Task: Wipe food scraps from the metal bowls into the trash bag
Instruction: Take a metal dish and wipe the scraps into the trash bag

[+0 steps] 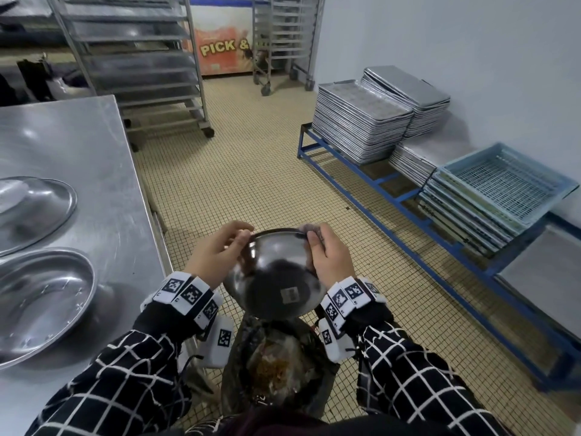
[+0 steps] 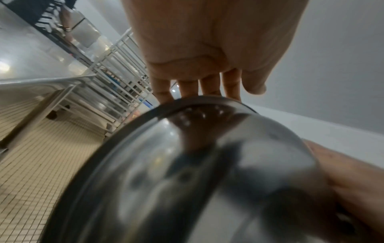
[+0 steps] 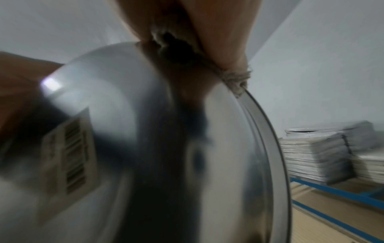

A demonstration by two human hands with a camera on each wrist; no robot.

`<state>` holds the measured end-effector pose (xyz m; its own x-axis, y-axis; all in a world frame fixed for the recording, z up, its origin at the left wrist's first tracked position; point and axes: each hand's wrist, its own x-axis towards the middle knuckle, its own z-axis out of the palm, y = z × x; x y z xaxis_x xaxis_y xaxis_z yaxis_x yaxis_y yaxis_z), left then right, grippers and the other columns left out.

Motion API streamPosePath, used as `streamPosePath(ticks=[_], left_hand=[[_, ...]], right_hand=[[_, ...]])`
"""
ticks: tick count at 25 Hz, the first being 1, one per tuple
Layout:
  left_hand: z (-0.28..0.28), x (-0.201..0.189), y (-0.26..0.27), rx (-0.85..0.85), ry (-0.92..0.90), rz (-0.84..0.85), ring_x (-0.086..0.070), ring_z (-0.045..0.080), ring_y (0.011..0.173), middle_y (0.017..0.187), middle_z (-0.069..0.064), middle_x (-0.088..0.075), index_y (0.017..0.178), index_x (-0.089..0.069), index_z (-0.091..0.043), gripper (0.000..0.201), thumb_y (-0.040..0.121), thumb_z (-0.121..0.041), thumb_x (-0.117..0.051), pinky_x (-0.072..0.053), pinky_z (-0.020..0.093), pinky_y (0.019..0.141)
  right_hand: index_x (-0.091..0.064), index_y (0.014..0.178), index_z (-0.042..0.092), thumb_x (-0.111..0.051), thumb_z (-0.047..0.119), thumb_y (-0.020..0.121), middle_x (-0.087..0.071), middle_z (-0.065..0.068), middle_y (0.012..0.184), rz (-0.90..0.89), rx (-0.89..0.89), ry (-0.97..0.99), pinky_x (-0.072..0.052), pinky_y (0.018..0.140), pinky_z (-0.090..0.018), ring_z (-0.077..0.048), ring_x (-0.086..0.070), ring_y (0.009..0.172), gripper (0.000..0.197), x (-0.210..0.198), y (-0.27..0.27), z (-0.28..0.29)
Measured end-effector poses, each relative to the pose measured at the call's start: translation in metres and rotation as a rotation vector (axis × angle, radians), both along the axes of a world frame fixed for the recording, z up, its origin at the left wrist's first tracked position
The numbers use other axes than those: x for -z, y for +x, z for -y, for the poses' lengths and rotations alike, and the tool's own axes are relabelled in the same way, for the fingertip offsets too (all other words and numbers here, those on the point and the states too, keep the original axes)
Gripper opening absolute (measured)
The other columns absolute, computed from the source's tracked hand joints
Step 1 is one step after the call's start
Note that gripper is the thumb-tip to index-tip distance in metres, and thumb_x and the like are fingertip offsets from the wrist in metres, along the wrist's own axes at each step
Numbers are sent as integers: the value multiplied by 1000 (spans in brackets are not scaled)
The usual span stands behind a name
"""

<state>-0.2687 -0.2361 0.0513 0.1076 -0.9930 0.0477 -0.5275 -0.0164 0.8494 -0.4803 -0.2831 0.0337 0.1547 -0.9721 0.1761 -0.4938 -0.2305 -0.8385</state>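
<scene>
You hold one metal bowl at the lower centre of the head view, tipped so its underside and barcode label face you and its mouth faces away and down, directly above the open trash bag on the floor. Scraps already lie in the bag.

Your left hand grasps the rim at the upper left of the bowl, fingers curled over the edge to the inside, thumb on the outside. Your right hand grasps the rim at the upper right and pinches a cloth against it; the right wrist view shows the cloth bunched at the rim under the fingers. The inside of the bowl is hidden, so what remains in it cannot be told.

Handling judgement: the bowl is thin, stiff steel, probably light, with a smooth polished wall that will slip if greasy. Take it by the rolled rim, as you do now, not by the curved wall. One hand must carry it alone while the cloth sweeps, so keep the left fingers hooked well over the edge.

Two more bowls rest on the tabletop at the left of the head view, apart from the bag.
</scene>
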Motion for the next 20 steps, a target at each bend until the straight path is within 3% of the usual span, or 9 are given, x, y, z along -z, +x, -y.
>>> streamPosePath(ticks=[3,5,8,10,12,14,16,18,20], left_hand=[[5,-1,-12,110,-1,190,-58,7,75,80,-11,-63,89,-58,-32,18,97,-38,-44,-41,20,68],[6,-3,-16,48,-20,183,-55,13,66,69,-4,-60,78,-58,-24,27,97,-37,-45,-39,22,61],[8,-4,-17,-15,-38,174,-55,18,63,65,1,-60,75,-59,-18,33,97,-37,-44,-39,23,59],[8,-3,-16,-58,-40,190,-55,17,62,64,-1,-60,76,-60,-19,33,98,-38,-43,-37,22,57],[9,-4,-16,-113,-70,172,-54,17,61,62,-2,-58,75,-59,-19,34,98,-37,-42,-37,25,56],[12,-8,-19,-155,-106,151,-52,18,59,60,0,-56,71,-56,-17,37,98,-37,-41,-38,29,55],[14,-13,-24,-175,-129,154,-50,19,55,58,1,-55,69,-54,-15,39,99,-37,-41,-38,31,53],[14,-17,-28,-178,-141,179,-50,19,54,56,1,-54,67,-53,-16,40,99,-38,-40,-38,31,52],[13,-20,-29,-172,-154,136,-49,16,52,54,-1,-53,64,-50,-22,40,99,-38,-40,-38,25,50]], right_hand=[[-60,103,18,-43,27,98,-63,10,98,-134,-154,-166,-46,79,-22,-8,-58,88,20,-8,6,4],[-60,103,19,-44,25,98,-61,16,94,-102,-175,-227,-42,78,-16,0,-56,86,18,-13,11,2],[-50,109,29,-43,24,99,-56,25,87,41,-48,-264,-43,66,-4,11,-57,78,13,-14,15,-4],[-46,111,27,-45,25,97,-57,18,88,119,111,-319,-43,58,-4,9,-56,74,14,-16,14,-4],[-53,112,17,-50,25,95,-61,7,97,102,159,-360,-44,67,-5,2,-57,81,18,-16,13,-5],[-57,116,12,-47,31,96,-57,-2,116,-22,64,-356,-47,90,-19,-6,-52,104,29,-9,22,-15],[-51,130,16,-34,42,98,-44,-6,137,-244,-9,-408,-33,107,-34,-17,-37,128,45,3,35,-30],[-42,138,19,-24,46,98,-34,-6,145,-347,1,-431,-27,110,-39,-23,-28,136,52,8,40,-31],[-40,139,19,-18,52,96,-32,-3,145,-216,69,-278,-36,104,-35,-21,-33,132,58,4,35,-18]])
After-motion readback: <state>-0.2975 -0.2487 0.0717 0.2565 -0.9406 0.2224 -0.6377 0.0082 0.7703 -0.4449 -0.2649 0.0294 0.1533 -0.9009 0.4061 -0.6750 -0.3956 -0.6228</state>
